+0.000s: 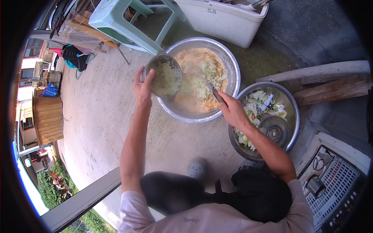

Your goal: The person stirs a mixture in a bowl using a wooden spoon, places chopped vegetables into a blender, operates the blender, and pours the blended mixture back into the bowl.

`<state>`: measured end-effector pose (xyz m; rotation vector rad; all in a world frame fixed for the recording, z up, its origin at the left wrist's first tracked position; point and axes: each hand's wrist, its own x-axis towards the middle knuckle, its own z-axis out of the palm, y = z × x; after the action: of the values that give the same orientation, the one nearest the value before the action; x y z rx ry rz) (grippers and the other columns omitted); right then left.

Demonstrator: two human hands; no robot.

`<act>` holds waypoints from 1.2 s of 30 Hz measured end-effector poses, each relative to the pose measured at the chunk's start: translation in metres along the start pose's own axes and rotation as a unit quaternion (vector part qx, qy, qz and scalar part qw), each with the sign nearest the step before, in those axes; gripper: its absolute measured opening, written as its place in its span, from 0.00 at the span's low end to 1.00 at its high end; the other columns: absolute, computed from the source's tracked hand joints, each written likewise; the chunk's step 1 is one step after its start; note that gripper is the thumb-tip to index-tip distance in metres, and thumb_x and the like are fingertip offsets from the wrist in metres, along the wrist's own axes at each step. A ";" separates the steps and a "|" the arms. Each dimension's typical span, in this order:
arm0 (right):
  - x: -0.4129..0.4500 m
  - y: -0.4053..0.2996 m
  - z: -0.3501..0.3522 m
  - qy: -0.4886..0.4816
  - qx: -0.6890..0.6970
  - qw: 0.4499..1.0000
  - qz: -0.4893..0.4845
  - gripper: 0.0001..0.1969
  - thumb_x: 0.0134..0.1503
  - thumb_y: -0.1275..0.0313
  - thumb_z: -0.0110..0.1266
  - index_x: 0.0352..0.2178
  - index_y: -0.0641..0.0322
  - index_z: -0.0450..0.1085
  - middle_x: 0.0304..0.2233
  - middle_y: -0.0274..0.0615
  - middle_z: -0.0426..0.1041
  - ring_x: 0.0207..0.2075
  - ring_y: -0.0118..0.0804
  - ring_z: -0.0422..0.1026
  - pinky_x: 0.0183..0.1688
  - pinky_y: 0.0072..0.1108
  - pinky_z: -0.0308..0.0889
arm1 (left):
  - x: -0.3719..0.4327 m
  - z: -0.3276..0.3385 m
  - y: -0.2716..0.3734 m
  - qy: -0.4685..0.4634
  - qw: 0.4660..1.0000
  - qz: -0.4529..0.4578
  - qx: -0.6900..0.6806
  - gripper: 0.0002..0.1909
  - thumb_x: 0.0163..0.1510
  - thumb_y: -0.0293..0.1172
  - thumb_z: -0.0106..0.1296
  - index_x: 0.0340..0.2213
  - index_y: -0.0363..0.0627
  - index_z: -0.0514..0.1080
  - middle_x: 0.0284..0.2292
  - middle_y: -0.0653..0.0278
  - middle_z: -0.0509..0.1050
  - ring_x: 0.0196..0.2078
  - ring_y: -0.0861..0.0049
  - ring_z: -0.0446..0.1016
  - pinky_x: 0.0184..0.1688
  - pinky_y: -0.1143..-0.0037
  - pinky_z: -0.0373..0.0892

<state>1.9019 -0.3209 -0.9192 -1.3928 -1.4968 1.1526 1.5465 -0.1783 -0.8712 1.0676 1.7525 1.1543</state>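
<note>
My left hand (143,87) grips the side of a round metal pot (158,91), tilted over the left edge of a large metal basin (233,62). Wet, finely chopped pale-green vegetable (169,68) lies inside the pot. In my right hand (234,110) is a dark-handled tool (217,94), its far end over the basin's contents; that end is blurred, so its kind is unclear. The basin holds yellowish crumbly meal (215,105) with chopped greens and cloudy liquid on it. Below my right forearm, a second metal basin (295,116) contains cut cabbage leaves (256,100) and a round grey lid-like part (274,132).
A pale-green plastic stool (116,17) and a white plastic bin (221,20) stand beyond the basin. Wooden poles (329,91) lean at right, above a white plastic crate (335,186). My shoe (197,169) rests on the concrete floor (99,116).
</note>
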 end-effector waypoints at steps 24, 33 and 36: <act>-0.008 0.021 -0.032 -0.024 -0.017 0.995 -0.093 0.23 0.67 0.77 0.55 0.63 0.57 0.74 0.37 0.49 0.75 0.34 0.51 0.78 0.39 0.37 0.74 | 0.007 0.049 0.004 -0.004 0.922 0.298 0.248 0.39 0.47 0.35 0.62 0.64 0.53 0.74 0.56 0.50 0.68 0.58 0.55 0.69 0.61 0.61 0.70; 0.035 0.035 -0.010 -0.023 -0.218 0.963 -0.156 0.28 0.62 0.82 0.56 0.65 0.57 0.73 0.38 0.42 0.77 0.36 0.44 0.81 0.36 0.31 0.78 | -0.003 0.059 -0.002 -0.168 0.963 0.207 0.027 0.41 0.47 0.33 0.62 0.65 0.42 0.71 0.60 0.53 0.74 0.59 0.64 0.74 0.65 0.66 0.68; 0.023 0.049 0.015 -0.012 -0.074 0.989 -0.130 0.27 0.65 0.81 0.55 0.66 0.61 0.70 0.38 0.45 0.78 0.38 0.43 0.82 0.39 0.30 0.79 | -0.006 0.068 0.008 -0.130 0.961 0.232 0.073 0.42 0.45 0.36 0.63 0.64 0.46 0.72 0.58 0.53 0.73 0.60 0.61 0.73 0.65 0.62 0.67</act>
<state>1.9001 -0.2996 -0.9716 -1.2377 -1.7520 0.9158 1.6121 -0.1616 -0.8829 1.7034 1.4364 1.1019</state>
